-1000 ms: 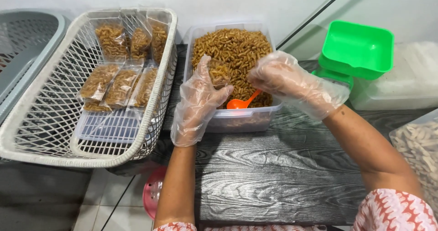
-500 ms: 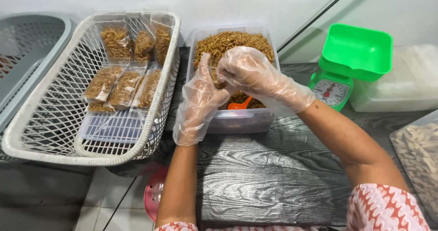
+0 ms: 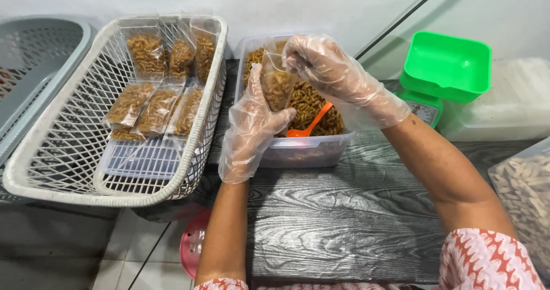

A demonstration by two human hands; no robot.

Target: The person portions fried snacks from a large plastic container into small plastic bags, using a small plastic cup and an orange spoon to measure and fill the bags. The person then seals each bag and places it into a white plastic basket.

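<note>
Both my hands wear thin clear plastic gloves. My left hand grips the lower part of a small clear bag partly filled with brown twisted snacks. My right hand pinches the top of that bag, holding it upright above a clear plastic tub full of the same snacks. An orange scoop lies in the tub, just under the bag.
A white lattice basket on the left holds several filled snack bags. A grey basket sits further left. A green kitchen scale stands at the right, with lidded clear containers beyond. The dark wood-grain table lies below.
My right hand rose from the tub to the bag's top, lifting it upright. The left hand kept its hold on the bag. The orange scoop is now uncovered.
</note>
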